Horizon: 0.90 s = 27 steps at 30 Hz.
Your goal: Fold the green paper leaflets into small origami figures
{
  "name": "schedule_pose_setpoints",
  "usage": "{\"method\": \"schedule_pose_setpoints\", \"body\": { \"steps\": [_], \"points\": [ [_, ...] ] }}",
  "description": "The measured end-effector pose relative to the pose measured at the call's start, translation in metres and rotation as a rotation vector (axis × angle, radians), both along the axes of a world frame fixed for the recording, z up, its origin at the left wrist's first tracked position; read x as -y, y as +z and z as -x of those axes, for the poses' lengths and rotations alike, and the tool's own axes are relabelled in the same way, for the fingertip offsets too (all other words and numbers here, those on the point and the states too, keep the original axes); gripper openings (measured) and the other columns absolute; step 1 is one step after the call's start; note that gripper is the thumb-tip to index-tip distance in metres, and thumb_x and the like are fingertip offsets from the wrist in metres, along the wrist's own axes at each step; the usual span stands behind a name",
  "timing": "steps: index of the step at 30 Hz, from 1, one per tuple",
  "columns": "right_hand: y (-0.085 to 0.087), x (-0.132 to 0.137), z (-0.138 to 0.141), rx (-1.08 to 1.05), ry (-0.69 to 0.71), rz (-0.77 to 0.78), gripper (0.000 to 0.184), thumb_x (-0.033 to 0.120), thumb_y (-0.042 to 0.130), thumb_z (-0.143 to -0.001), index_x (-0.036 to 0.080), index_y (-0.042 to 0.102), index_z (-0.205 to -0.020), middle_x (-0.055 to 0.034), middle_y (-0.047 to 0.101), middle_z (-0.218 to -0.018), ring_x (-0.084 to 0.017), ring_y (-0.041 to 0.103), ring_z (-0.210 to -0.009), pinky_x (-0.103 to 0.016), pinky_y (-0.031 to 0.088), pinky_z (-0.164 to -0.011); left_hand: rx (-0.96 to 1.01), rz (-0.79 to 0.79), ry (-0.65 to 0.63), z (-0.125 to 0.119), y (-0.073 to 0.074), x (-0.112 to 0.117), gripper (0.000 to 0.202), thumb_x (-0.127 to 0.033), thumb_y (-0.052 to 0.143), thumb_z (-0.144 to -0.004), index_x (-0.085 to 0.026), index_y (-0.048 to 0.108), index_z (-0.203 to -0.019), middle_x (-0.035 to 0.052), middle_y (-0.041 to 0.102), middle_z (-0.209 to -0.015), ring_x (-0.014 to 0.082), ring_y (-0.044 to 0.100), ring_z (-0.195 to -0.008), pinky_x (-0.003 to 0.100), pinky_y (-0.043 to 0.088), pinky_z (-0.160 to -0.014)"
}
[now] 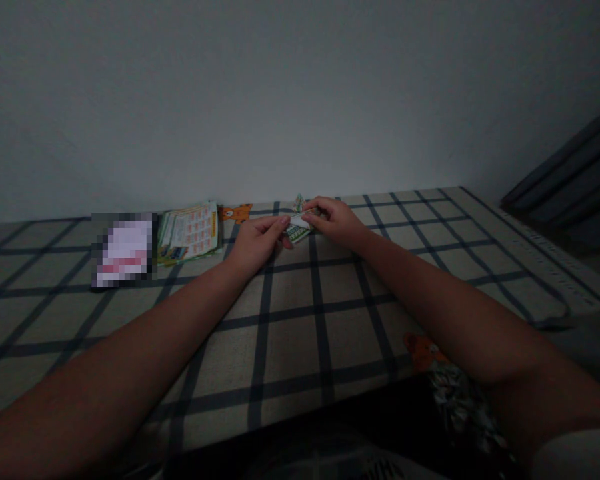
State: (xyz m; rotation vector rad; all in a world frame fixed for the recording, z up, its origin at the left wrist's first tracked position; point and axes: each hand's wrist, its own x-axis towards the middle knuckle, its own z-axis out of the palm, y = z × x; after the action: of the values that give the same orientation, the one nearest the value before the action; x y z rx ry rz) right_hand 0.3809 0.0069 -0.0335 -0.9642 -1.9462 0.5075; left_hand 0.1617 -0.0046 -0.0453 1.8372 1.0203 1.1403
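Both hands meet over the far part of a checked cloth. Between them is a small folded piece of printed paper [298,233], green and white. My left hand [257,245] pinches its left end between thumb and fingers. On its right end, my right hand [336,221] is closed, the thumb lying along the upper edge. A small pointed bit of printed paper [299,201] shows just behind the fingers; whether it joins the held piece I cannot tell. To the left lies a stack of printed sheets [193,230] with green edges.
A blurred-out pinkish flat object [125,252] lies left of the sheets. The checked tablecloth [290,333] has orange bear prints and runs back to a plain wall [290,100]. Crumpled silvery material [460,403] is near my right forearm. Dark fabric [575,173] hangs at right.
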Motion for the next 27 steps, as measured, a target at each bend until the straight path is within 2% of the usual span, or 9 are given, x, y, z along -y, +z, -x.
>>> {"method": "schedule_pose_setpoints", "body": {
  "steps": [6, 13, 22, 27],
  "points": [
    [-0.0008, 0.0007, 0.0012, 0.001, 0.017, 0.033, 0.034, 0.049, 0.062, -0.088, 0.016, 0.07, -0.097, -0.0071, 0.071, -0.093, -0.02, 0.06, -0.081, -0.033, 0.046, -0.076, -0.054, -0.105, 0.028, -0.0002, 0.0061, 0.0028, 0.049, -0.054, 0.059, -0.092, -0.018, 0.073, -0.062, 0.0023, 0.063, -0.058, 0.0147, 0.052, -0.057, 0.026, 0.036, -0.053],
    [-0.0018, 0.0006, 0.0004, 0.01, 0.052, 0.039, 0.033, 0.046, 0.061, -0.088, 0.015, 0.07, -0.097, -0.0076, 0.07, -0.094, -0.02, 0.06, -0.085, -0.033, 0.046, -0.079, -0.1, -0.051, 0.028, -0.0019, 0.0084, 0.005, 0.039, -0.045, 0.063, -0.087, -0.018, 0.073, -0.062, 0.0038, 0.065, -0.058, 0.0169, 0.059, -0.062, 0.024, 0.036, -0.05],
    [-0.0049, -0.0015, -0.0004, -0.014, 0.144, 0.01, 0.03, 0.038, 0.061, -0.087, 0.016, 0.071, -0.105, -0.0086, 0.074, -0.106, -0.021, 0.065, -0.099, -0.036, 0.048, -0.093, -0.175, -0.036, -0.06, 0.0, 0.0036, 0.0003, 0.034, -0.044, 0.062, -0.083, -0.016, 0.075, -0.071, 0.0035, 0.068, -0.062, 0.0143, 0.056, -0.057, 0.024, 0.041, -0.053],
    [-0.0032, -0.0019, -0.001, -0.037, 0.153, 0.023, 0.034, 0.036, 0.064, -0.085, 0.016, 0.072, -0.112, -0.0103, 0.073, -0.116, -0.023, 0.065, -0.111, -0.038, 0.047, -0.102, -0.25, -0.118, -0.17, -0.0005, 0.007, 0.0013, 0.04, -0.043, 0.057, -0.088, -0.017, 0.067, -0.059, 0.0035, 0.066, -0.063, 0.0156, 0.06, -0.062, 0.027, 0.044, -0.062]
  ]
}}
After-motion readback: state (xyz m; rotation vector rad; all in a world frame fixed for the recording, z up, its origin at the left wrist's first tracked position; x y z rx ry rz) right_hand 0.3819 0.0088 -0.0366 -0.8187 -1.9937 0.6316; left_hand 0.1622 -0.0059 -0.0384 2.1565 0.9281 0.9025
